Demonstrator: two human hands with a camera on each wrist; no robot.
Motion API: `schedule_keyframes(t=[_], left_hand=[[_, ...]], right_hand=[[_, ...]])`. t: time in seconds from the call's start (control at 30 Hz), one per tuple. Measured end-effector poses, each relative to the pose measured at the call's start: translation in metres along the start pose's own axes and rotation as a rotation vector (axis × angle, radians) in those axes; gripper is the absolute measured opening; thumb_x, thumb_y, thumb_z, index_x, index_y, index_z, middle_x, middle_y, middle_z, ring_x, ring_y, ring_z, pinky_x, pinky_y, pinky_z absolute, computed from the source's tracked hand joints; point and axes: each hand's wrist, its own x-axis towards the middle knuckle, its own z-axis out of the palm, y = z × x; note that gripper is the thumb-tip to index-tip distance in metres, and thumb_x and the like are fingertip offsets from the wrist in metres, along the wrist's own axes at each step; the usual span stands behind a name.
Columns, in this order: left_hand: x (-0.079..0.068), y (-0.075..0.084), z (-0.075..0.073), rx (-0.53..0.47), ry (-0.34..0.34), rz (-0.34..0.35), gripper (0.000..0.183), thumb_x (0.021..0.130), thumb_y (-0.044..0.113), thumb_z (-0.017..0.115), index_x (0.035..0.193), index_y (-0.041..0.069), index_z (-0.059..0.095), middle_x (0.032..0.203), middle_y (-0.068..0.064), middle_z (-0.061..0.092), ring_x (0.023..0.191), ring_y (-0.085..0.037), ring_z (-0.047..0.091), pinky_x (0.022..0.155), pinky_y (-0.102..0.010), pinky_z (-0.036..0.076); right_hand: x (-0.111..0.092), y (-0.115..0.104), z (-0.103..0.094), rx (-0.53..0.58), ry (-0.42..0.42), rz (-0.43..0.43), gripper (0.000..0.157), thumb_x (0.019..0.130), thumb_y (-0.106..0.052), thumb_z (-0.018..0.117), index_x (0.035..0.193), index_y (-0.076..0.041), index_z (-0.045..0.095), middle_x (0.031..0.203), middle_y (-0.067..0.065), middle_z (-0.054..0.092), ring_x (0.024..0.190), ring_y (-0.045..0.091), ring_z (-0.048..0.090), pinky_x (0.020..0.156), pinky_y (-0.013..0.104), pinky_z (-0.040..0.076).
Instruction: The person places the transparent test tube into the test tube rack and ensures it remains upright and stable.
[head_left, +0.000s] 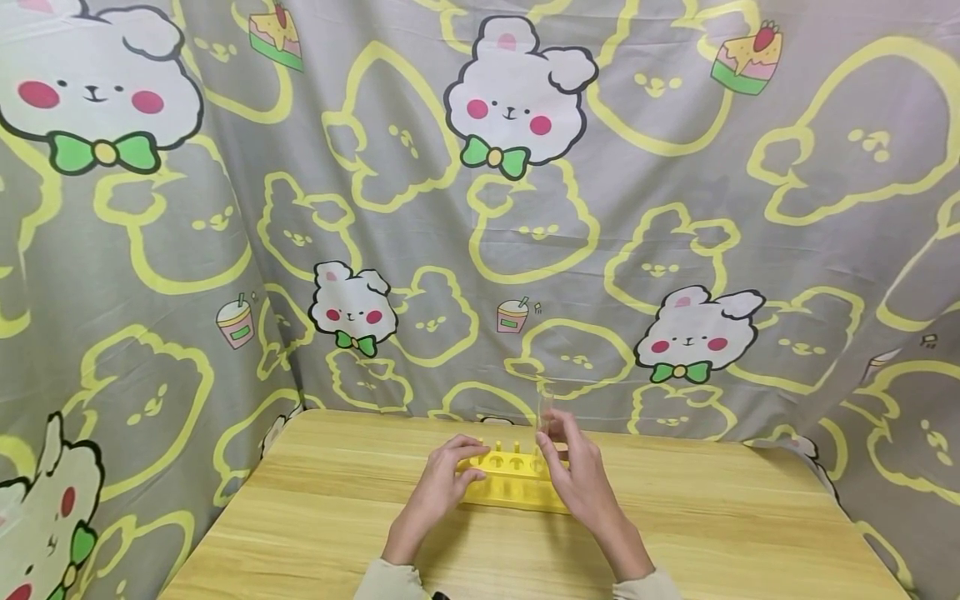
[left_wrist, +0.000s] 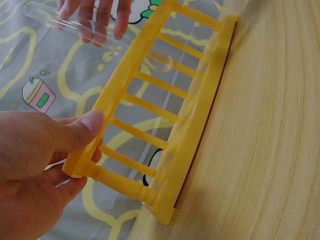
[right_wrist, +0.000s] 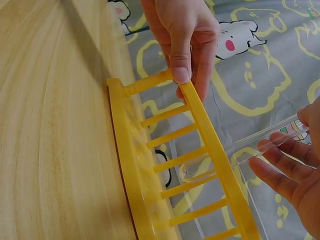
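A yellow test tube rack (head_left: 517,500) stands upright on the table, with a row of round holes along its top bar. My left hand (head_left: 438,479) grips the rack's left end, thumb on the near side of the top bar. In my right hand (head_left: 585,475) is a clear glass test tube (head_left: 546,402), held near its upper part between thumb and fingers. The right wrist view shows the test tube (right_wrist: 240,150) passing through a hole in the top bar. Its rounded bottom hangs between the rack's top bar and its base (right_wrist: 127,165).
Under the rack lies a light wood-grain table (head_left: 300,517). Behind it and at both sides hangs a grey cloth (head_left: 420,233) printed with white rabbits and yellow outlines, close to the table's back edge.
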Motion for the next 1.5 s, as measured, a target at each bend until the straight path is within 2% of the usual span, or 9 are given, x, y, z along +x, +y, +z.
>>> schedule_keyframes(t=[0.33,0.93,1.2,1.33,1.5], left_hand=[[-0.0007,0.0002,0.0001,-0.013,0.003,-0.003,0.035,0.086,0.004,0.079,0.120,-0.002,0.073,0.121,-0.014,0.068,0.113,-0.033,0.065,0.098,-0.046,0.055],[-0.0010,-0.0004,0.0005,-0.019,0.002,-0.004,0.035,0.086,0.002,0.079,0.120,-0.003,0.072,0.121,-0.013,0.067,0.113,-0.033,0.065,0.098,-0.046,0.056],[-0.0009,-0.0004,0.0004,-0.015,0.006,-0.002,0.034,0.086,0.004,0.079,0.120,-0.002,0.073,0.120,-0.012,0.068,0.113,-0.032,0.065,0.098,-0.046,0.056],[-0.0006,-0.0001,0.0005,-0.014,0.007,-0.005,0.035,0.086,0.003,0.079,0.120,-0.002,0.073,0.120,-0.012,0.068,0.113,-0.032,0.065,0.099,-0.045,0.056],[-0.0005,0.0008,0.0001,-0.010,0.007,0.002,0.035,0.086,0.003,0.079,0.120,-0.002,0.073,0.120,-0.012,0.068,0.113,-0.033,0.066,0.098,-0.045,0.056]], right_hand=[[-0.0022,0.0033,0.0022,0.009,-0.001,0.008,0.024,0.104,-0.010,0.062,0.127,-0.013,0.056,0.098,-0.004,0.067,0.093,0.017,0.071,0.069,0.026,0.062],[-0.0066,0.0067,0.0051,0.006,0.006,0.013,0.026,0.104,-0.010,0.062,0.129,-0.014,0.056,0.098,-0.007,0.066,0.093,0.016,0.071,0.068,0.026,0.062],[-0.0080,0.0081,0.0062,0.003,0.004,0.017,0.026,0.104,-0.010,0.062,0.129,-0.005,0.057,0.098,-0.007,0.065,0.093,0.018,0.071,0.068,0.027,0.062],[-0.0085,0.0086,0.0066,0.001,0.005,0.021,0.025,0.104,-0.010,0.062,0.128,-0.009,0.057,0.098,-0.007,0.066,0.093,0.018,0.071,0.069,0.027,0.062],[-0.0087,0.0086,0.0068,0.004,0.006,0.020,0.024,0.104,-0.010,0.061,0.127,-0.006,0.058,0.098,-0.006,0.066,0.094,0.019,0.072,0.070,0.026,0.062]])
